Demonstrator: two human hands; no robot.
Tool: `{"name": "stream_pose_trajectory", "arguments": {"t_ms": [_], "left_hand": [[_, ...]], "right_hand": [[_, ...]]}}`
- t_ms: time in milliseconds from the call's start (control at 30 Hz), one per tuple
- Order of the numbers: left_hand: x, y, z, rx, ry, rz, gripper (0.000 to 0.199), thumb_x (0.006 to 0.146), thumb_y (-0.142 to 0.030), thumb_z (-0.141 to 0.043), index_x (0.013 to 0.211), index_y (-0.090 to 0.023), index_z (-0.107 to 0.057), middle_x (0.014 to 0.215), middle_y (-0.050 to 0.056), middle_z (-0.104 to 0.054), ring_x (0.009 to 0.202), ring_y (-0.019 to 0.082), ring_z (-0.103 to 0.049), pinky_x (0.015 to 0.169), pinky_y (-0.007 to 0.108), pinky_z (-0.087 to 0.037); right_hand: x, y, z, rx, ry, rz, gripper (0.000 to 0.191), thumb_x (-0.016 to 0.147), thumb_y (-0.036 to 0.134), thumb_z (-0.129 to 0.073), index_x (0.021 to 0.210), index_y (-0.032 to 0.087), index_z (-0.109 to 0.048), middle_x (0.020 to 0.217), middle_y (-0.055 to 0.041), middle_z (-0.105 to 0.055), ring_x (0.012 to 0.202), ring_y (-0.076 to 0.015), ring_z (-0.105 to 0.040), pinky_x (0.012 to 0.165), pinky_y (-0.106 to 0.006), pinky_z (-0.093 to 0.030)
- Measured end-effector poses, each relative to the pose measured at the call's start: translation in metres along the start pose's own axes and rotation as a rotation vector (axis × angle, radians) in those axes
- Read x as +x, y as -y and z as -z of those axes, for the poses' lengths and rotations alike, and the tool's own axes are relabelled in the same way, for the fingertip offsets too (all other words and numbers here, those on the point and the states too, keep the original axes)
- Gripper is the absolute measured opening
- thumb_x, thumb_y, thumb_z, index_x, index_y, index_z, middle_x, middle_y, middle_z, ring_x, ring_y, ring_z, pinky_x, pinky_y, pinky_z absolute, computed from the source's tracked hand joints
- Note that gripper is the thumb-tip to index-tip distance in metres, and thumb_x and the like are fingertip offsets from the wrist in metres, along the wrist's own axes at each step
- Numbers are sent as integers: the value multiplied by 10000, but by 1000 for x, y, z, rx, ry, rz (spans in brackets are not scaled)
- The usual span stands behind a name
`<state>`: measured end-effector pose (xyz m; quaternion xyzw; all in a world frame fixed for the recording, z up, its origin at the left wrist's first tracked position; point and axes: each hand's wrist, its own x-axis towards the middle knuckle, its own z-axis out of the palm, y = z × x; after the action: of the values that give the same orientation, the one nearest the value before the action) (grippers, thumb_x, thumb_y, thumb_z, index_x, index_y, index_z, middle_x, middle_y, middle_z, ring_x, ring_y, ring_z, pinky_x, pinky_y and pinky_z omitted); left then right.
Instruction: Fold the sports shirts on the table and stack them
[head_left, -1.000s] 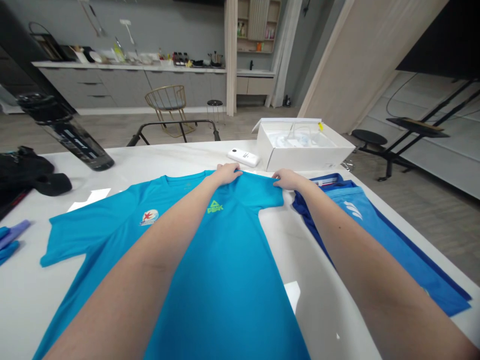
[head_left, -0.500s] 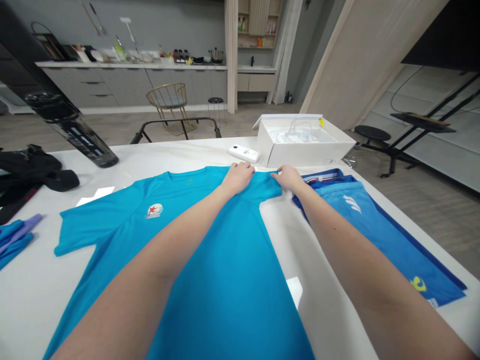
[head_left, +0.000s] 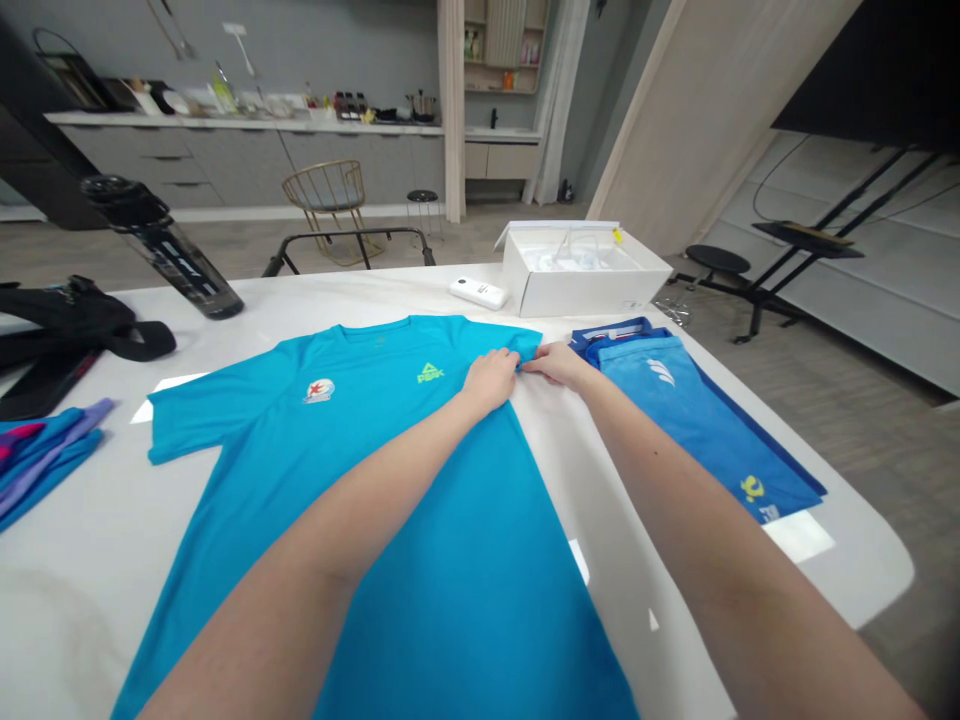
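Observation:
A turquoise short-sleeved T-shirt (head_left: 420,520) lies spread on the white table (head_left: 45,610), its neckline at the far side. It bears a round red-and-white badge and a green print on the chest. My left hand (head_left: 492,380) is at the shirt's right armpit, fingers closed on the fabric. Close beside it, my right hand (head_left: 556,364) pinches the lower edge of the right sleeve. Folded blue clothes (head_left: 675,400) lie to the right of my right hand.
An open white box (head_left: 577,285) and a white device (head_left: 478,293) stand behind the shirt. A dark bottle (head_left: 176,260), a black bag (head_left: 67,320) and a pile of blue and purple cloth (head_left: 52,460) are on the left.
Both hands have moved down from the top of the right shoulder and sleeve to the armpit and lower sleeve edge. The green chest print now shows. The view has shifted slightly.

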<state>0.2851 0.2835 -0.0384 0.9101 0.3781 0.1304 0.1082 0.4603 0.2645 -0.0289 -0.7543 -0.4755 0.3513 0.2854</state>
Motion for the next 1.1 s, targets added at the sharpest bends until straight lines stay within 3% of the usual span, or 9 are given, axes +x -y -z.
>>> {"name": "stream_pose_trajectory", "arguments": {"t_ms": [67, 167, 400, 500, 600, 700, 867, 933, 1100], "left_hand": [[0, -6, -2, -20, -12, 66, 342, 954, -151, -432, 1249, -204, -596, 1225, 129, -665, 1169, 267, -603, 956, 383, -474], [1, -10, -3, -66, -22, 135, 387, 933, -134, -448, 1293, -207, -572, 1224, 130, -683, 1163, 268, -616, 952, 392, -488], [-3, -6, -5, -123, -94, 129, 304, 961, -193, -453, 1182, -221, -660, 1211, 95, -700, 1154, 240, -622, 973, 362, -489], [-8, -6, -3, -74, -72, 96, 295, 993, -339, -464, 1167, -244, -682, 1228, 86, -692, 1192, 252, -603, 1021, 386, -469], [-15, -4, -1, -24, -24, 54, 394, 1005, -438, -441, 1296, -257, -634, 1402, 83, -611, 1317, 271, -529, 1138, 476, -382], [-22, -1, -3, -32, 35, 10, 477, 991, -423, -469, 1431, -248, -524, 1565, 88, -459, 1450, 271, -396, 1221, 560, -245], [-33, 0, -12, -45, -6, -53, 364, 1000, -298, -417, 1304, -222, -604, 1542, 85, -483, 1451, 216, -401, 1251, 530, -203], [-37, -2, -16, -17, -15, -81, 391, 1018, -288, -371, 1332, -213, -591, 1565, 93, -457, 1466, 224, -381, 1247, 546, -199], [-42, -5, -20, 41, -14, -87, 516, 1020, -355, -391, 1521, -236, -426, 1666, 100, -281, 1535, 286, -249, 1237, 599, -171]], "right_hand": [[-6, 0, -7, 141, -19, 61, 284, 784, 287, -800, 714, 199, -539, 465, 83, -467, 394, -59, -384, 386, -173, -304], [-12, 6, -15, 255, -79, 7, 274, 821, 274, -761, 775, 214, -498, 519, 73, -503, 428, -67, -437, 410, -163, -344], [-9, 7, -10, 163, -235, -70, 165, 816, 169, -672, 889, 211, -530, 527, 68, -501, 493, -122, -530, 482, -204, -416], [-12, 0, 0, -12, -273, -47, 129, 761, 148, -693, 844, 188, -603, 645, -14, -634, 670, -177, -647, 629, -248, -493], [-21, -3, 5, -365, -275, -10, 175, 773, 170, -682, 946, 184, -660, 911, -98, -728, 901, -250, -693, 786, -310, -516], [-33, 0, 0, -558, -284, 53, 262, 875, 217, -598, 1131, 192, -647, 1122, -142, -713, 1033, -280, -679, 875, -353, -507], [-35, 13, -10, -590, -426, 211, 344, 1017, 259, -365, 1231, 183, -623, 1223, -148, -687, 1124, -271, -642, 939, -351, -477], [-27, 18, -13, -636, -396, 216, 392, 1035, 268, -311, 1214, 172, -647, 1218, -156, -693, 1141, -276, -636, 959, -357, -463], [0, 28, -23, -736, -138, 142, 525, 1057, 457, -263, 1169, 174, -691, 1240, -168, -688, 1171, -305, -628, 987, -428, -459]]}}
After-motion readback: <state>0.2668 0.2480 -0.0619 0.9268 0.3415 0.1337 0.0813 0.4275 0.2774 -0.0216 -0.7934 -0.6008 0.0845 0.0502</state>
